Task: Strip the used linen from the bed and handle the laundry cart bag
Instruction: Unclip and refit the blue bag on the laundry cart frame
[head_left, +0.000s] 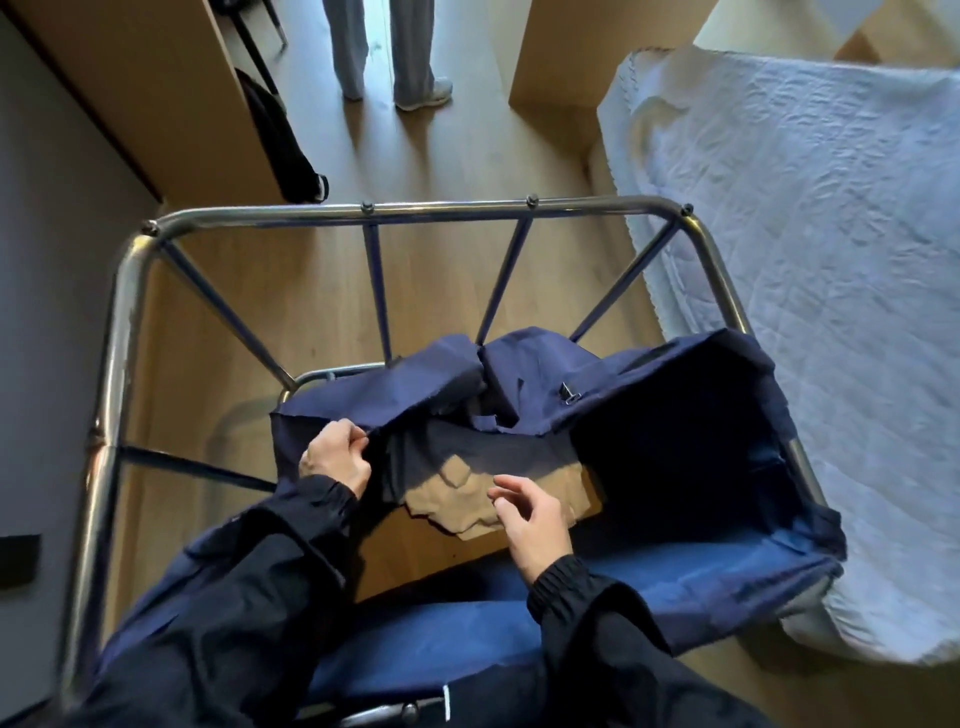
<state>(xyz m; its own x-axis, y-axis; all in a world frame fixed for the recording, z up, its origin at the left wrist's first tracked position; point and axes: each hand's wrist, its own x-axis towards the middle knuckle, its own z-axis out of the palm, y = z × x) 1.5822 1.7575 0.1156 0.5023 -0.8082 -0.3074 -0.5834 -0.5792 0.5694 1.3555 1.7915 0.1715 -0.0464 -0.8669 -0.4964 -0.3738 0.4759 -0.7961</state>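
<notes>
My left grip (335, 457) pinches the laundry bag (649, 374) hem, which runs toward 3 o'clock, just 12 o'clock of my spread right grip (530, 525).

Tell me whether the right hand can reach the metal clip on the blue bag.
Probably yes: the right hand is open and empty, with only slack fabric of the bag between it and the clip.

Light wood floor (441, 156); wooden cabinet (156, 78) upper left, grey wall (41, 260) beside; person's legs (384, 52) standing beyond.

2 hands (335, 457) (530, 519), 1 bag (675, 415), 1 cart (119, 364)
</notes>
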